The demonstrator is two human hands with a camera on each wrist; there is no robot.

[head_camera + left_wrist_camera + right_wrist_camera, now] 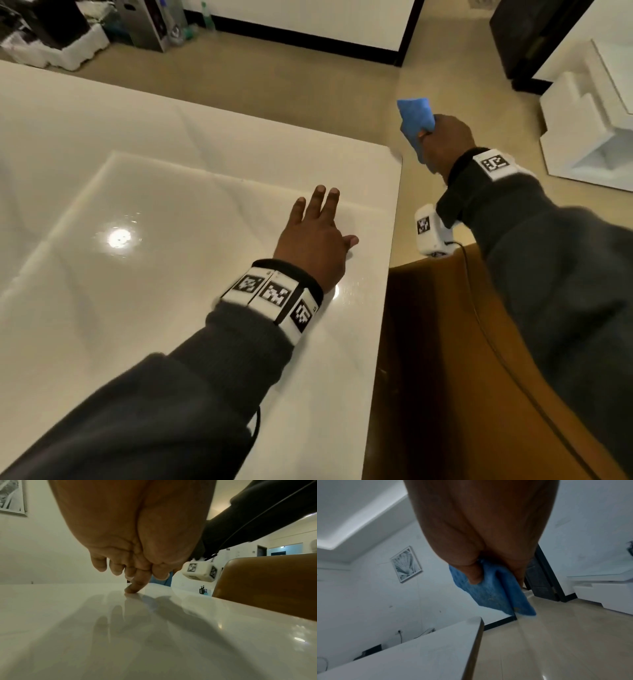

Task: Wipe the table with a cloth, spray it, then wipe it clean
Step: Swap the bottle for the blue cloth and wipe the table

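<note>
The glossy white table fills the left of the head view. My left hand lies over it near the right edge with fingers straight and spread; in the left wrist view one fingertip touches the table top. My right hand is off the table, past its far right corner, above the floor, and grips a folded blue cloth. The right wrist view shows the thumb pressed on the cloth, with the table's corner below it. No spray bottle is in sight.
A brown chair back stands against the table's right edge, close under my right arm. White foam packing lies on the floor at the far right. Boxes and clutter sit against the far wall at the left.
</note>
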